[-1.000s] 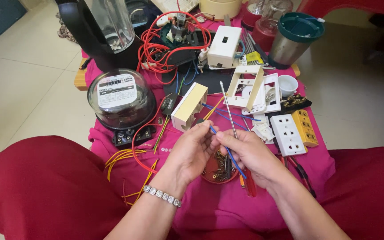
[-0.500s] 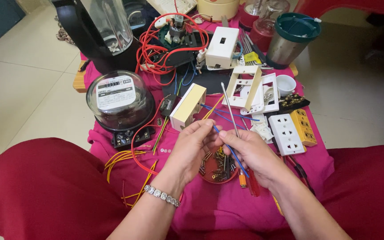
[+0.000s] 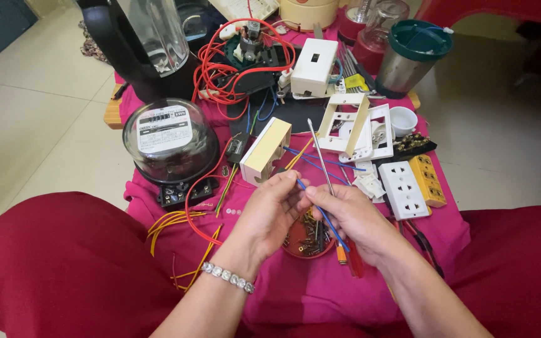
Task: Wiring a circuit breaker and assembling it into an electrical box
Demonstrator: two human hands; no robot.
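The left hand [image 3: 269, 209] and right hand [image 3: 353, 216] cover most of the red dish of screws [image 3: 308, 241], and their fingertips hide where the blue wire [image 3: 320, 209] is pinched. The screwdriver's [image 3: 324, 172] handle is mostly buried in the right palm. The blender jug [image 3: 158, 31] is cut off by the top edge. The electricity meter's [image 3: 169, 141] dial markings are too small to tell.
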